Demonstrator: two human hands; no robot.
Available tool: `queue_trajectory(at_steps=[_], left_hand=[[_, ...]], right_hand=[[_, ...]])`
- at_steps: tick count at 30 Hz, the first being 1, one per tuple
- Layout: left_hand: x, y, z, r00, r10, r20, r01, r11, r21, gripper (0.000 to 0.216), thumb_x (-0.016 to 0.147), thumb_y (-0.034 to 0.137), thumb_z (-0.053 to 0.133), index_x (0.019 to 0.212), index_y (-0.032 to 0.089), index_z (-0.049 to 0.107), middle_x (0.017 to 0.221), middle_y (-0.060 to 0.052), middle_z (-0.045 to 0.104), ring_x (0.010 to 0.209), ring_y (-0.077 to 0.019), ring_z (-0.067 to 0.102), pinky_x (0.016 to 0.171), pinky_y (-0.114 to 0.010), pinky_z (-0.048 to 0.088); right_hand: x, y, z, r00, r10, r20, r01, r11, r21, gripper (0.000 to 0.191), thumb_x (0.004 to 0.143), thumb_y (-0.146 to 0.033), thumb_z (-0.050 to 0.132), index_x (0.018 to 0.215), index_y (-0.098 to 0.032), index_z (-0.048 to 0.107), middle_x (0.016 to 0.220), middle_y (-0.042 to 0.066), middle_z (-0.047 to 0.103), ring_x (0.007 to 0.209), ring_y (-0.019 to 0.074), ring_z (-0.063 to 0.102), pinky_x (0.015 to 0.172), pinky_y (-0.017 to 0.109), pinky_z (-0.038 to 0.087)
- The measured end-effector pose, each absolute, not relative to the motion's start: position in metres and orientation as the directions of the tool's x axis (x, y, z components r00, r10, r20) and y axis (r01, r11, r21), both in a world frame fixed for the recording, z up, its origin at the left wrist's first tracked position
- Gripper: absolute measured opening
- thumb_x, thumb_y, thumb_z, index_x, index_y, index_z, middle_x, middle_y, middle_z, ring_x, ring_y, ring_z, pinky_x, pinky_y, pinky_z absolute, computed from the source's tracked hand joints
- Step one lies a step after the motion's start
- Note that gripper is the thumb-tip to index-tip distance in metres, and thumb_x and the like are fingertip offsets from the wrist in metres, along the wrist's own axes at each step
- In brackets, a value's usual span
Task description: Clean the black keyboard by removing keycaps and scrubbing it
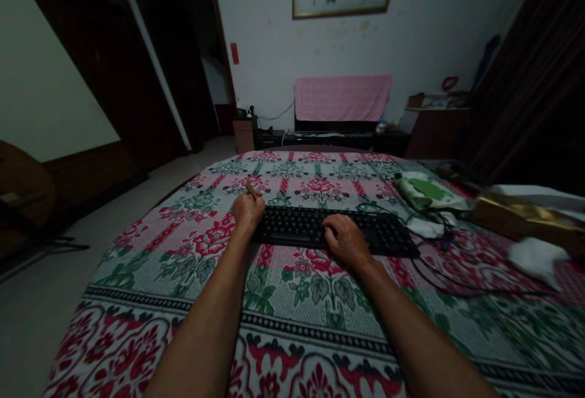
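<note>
A black computer keyboard [292, 225] lies flat on the patterned tablecloth in front of me. My left hand [248, 210] is at its left end, closed around a thin, brownish stick-like tool [251, 189] that points up and away. The tool's lower end is hidden by the hand, so its exact kind does not show. On the right half of the keyboard, my right hand [347, 241] is curled over the keys, its thumb near the front edge. It covers some of the keys there.
A floral cloth [292, 300] covers the table. To the right are a green-and-white packet [429, 192], black cables [450, 288], a crumpled white tissue [537, 258] and a gold-coloured box [516, 215]. A pink cloth [342, 98] drapes something by the far wall.
</note>
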State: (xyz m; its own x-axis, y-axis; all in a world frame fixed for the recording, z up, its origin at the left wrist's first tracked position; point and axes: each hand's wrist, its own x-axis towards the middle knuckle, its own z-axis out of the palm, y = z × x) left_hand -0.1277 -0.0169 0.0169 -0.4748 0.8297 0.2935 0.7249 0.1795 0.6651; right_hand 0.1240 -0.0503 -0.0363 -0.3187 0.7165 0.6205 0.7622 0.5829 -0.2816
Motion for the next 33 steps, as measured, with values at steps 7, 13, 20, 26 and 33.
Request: queue_trajectory(at_steps=[7, 13, 20, 26, 33], left_hand=[[-0.085, -0.021, 0.007, -0.215, 0.949, 0.231, 0.634, -0.044, 0.772, 0.026, 0.072, 0.025, 0.054, 0.090, 0.018, 0.071, 0.081, -0.004, 0.072, 0.076, -0.0176, 0.066, 0.069, -0.023, 0.047], [-0.115, -0.026, 0.015, -0.341, 0.890, 0.303, 0.811, 0.116, 0.573, 0.028, 0.074, 0.022, 0.050, 0.091, 0.017, 0.071, 0.088, -0.010, 0.071, 0.086, -0.0231, 0.065, 0.077, -0.028, 0.047], [-0.127, -0.036, 0.026, -0.411, 0.821, 0.396, 0.807, 0.126, 0.578, 0.029, 0.076, 0.020, 0.048, 0.095, 0.016, 0.070, 0.095, -0.012, 0.070, 0.093, -0.0248, 0.064, 0.084, -0.031, 0.046], [-0.099, -0.039, 0.005, -0.273, 0.917, 0.292, 0.680, -0.031, 0.733, 0.029, 0.077, 0.030, 0.054, 0.097, 0.016, 0.069, 0.093, -0.007, 0.071, 0.090, -0.0191, 0.065, 0.080, -0.024, 0.047], [-0.133, -0.049, 0.014, -0.442, 0.833, 0.333, 0.768, 0.159, 0.621, 0.031, 0.076, 0.033, 0.052, 0.092, 0.016, 0.072, 0.092, -0.012, 0.071, 0.090, -0.0258, 0.064, 0.081, -0.031, 0.046]], right_hand=[[0.125, -0.052, -0.035, -0.326, 0.722, 0.611, 0.763, 0.582, -0.281, 0.016, 0.077, -0.012, 0.046, 0.084, -0.019, 0.059, 0.089, 0.006, 0.063, 0.088, 0.0197, 0.054, 0.082, 0.032, 0.040], [0.121, -0.053, -0.036, -0.328, 0.719, 0.612, 0.774, 0.576, -0.262, 0.017, 0.079, -0.013, 0.045, 0.087, -0.019, 0.059, 0.091, 0.007, 0.063, 0.089, 0.0199, 0.054, 0.082, 0.033, 0.040], [0.116, -0.059, -0.039, -0.307, 0.731, 0.609, 0.807, 0.539, -0.241, 0.020, 0.080, -0.012, 0.043, 0.091, -0.017, 0.060, 0.095, 0.008, 0.063, 0.092, 0.0207, 0.054, 0.084, 0.034, 0.039], [0.118, -0.067, -0.040, -0.336, 0.693, 0.638, 0.788, 0.578, -0.214, 0.022, 0.085, -0.016, 0.041, 0.097, -0.017, 0.059, 0.101, 0.008, 0.063, 0.098, 0.0199, 0.054, 0.086, 0.034, 0.038], [0.117, -0.069, -0.041, -0.326, 0.691, 0.645, 0.788, 0.575, -0.219, 0.021, 0.086, -0.017, 0.041, 0.097, -0.017, 0.058, 0.104, 0.008, 0.063, 0.101, 0.0203, 0.053, 0.089, 0.035, 0.037]])
